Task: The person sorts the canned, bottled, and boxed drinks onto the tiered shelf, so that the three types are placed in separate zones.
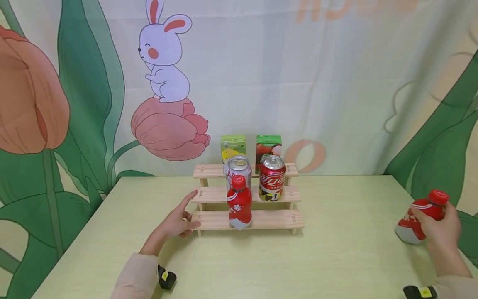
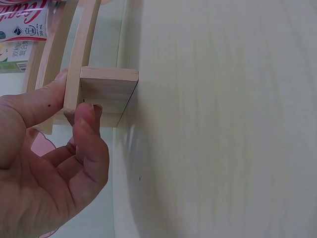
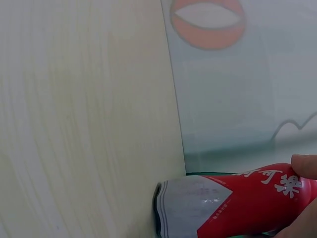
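Note:
My left hand (image 1: 177, 222) grips the left end of a three-tier wooden stand (image 1: 276, 220). In the left wrist view, its thumb lies on a board (image 2: 78, 54) and curled fingers (image 2: 91, 148) reach under it. Off to the right, my right hand (image 1: 444, 230) holds a red cola bottle (image 1: 408, 228) round its upper part, tilted, its red cap up. The right wrist view shows the bottle's grey-white base (image 3: 190, 203) close over the table. A matching red bottle (image 1: 240, 207) stands on the lowest tier.
A silver-white can (image 1: 239, 166) and a red cola can (image 1: 271, 180) stand on the middle tier. Behind are a green-yellow carton (image 1: 233, 145) and a green-red carton (image 1: 268, 143). A printed curtain (image 1: 336, 104) hangs behind the table (image 1: 336, 261).

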The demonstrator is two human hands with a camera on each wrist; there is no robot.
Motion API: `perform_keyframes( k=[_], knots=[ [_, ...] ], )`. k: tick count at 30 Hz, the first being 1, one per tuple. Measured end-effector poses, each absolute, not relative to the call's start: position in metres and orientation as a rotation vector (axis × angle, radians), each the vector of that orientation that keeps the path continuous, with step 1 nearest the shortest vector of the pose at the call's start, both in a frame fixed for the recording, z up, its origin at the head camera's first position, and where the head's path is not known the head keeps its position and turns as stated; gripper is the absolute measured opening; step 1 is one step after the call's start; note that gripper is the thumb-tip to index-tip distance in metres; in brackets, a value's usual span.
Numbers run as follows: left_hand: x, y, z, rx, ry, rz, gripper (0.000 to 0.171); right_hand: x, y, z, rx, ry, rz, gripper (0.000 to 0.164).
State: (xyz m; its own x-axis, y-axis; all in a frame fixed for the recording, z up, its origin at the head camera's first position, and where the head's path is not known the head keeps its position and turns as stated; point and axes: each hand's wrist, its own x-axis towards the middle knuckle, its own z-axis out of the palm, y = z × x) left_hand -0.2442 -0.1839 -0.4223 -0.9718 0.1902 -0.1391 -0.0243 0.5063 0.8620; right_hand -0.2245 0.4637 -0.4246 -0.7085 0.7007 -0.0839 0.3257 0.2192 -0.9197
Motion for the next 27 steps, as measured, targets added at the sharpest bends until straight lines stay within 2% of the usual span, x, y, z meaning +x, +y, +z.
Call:
perform_keyframes(
  k=[2,6,13,27],
  knots=[
    [-0.244,-0.184,-0.423,0.144,2.532,1.453,0.091,-0.218,0.452,-0.416,-0.954,-2.133,1.481,0.080],
    [-0.243,-0.185,-0.422,0.151,2.531,1.451,0.091,-0.212,0.441,-0.409,-0.923,-2.138,1.446,0.072],
    [-0.242,-0.184,-0.421,0.153,2.520,1.462,0.091,-0.213,0.448,-0.414,-0.947,-2.195,1.354,0.071],
    [-0.242,-0.185,-0.423,0.161,2.516,1.479,0.090,-0.188,0.423,-0.388,-0.871,-2.196,1.291,0.062]
  ],
)
